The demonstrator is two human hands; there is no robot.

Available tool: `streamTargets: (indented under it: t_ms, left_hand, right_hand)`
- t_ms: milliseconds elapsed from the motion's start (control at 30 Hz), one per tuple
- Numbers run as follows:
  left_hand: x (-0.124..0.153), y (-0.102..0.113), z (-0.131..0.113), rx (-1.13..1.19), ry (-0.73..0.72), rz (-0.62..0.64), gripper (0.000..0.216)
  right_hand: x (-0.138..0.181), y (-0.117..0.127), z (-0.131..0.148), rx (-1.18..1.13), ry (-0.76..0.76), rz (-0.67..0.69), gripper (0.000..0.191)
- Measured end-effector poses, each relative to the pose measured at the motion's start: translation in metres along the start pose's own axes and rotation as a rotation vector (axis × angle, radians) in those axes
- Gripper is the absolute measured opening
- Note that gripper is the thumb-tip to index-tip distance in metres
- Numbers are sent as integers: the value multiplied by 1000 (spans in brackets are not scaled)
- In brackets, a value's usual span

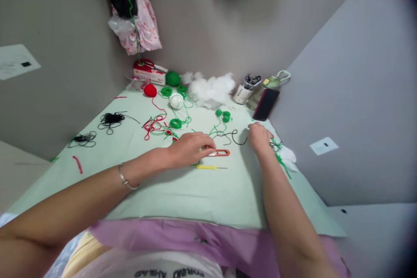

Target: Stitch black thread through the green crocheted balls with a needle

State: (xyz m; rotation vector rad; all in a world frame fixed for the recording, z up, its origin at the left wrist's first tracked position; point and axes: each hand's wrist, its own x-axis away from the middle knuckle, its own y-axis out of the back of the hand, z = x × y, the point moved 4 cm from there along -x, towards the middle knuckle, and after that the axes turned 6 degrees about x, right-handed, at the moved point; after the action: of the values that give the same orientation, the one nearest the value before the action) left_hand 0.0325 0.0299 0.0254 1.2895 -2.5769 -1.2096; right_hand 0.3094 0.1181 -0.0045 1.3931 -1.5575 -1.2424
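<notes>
My left hand is over the middle of the table, fingers curled and thumb close to the fingertips. Whatever may be between them is too small to make out. Just beside its fingertips lies an orange-handled cutter, partly hidden by the hand. A yellow-handled crochet hook rests nearer to me. At the right, my right hand is closed on black yarn, which runs in a loose curve toward the middle. Small green crocheted balls with trailing yarn lie beyond.
Red yarn ball, white yarn ball and white stuffing sit at the back. Black yarn tangles lie left. A phone leans on a bottle beside a pen cup. Red scissors top a box.
</notes>
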Motion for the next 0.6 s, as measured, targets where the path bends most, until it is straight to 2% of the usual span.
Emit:
streamTargets:
  t_ms: [133, 200, 333, 467, 533, 600]
  left_hand:
    - [-11, -18, -21, -355, -257, 102, 19]
    - [-13, -30, -28, -486, -339, 153, 15]
    - [-10, -51, -39, -608, -402, 247, 16]
    - [-8, -61, -46, -618, -430, 297, 20]
    - [-13, -58, -44, -496, -401, 300, 18]
    - [-24, -48, -33, -228, -290, 249, 18]
  right_hand:
    - [-7, -5, 10, 58, 67, 17, 38]
    - [-8, -6, 12, 68, 106, 6, 37]
    - [-7, -4, 9, 52, 148, -34, 33]
    - [-4, 4, 5, -1, 98, -93, 25]
    - [0, 16, 7, -221, 80, -176, 22]
    - [9, 34, 12, -689, 114, -275, 21]
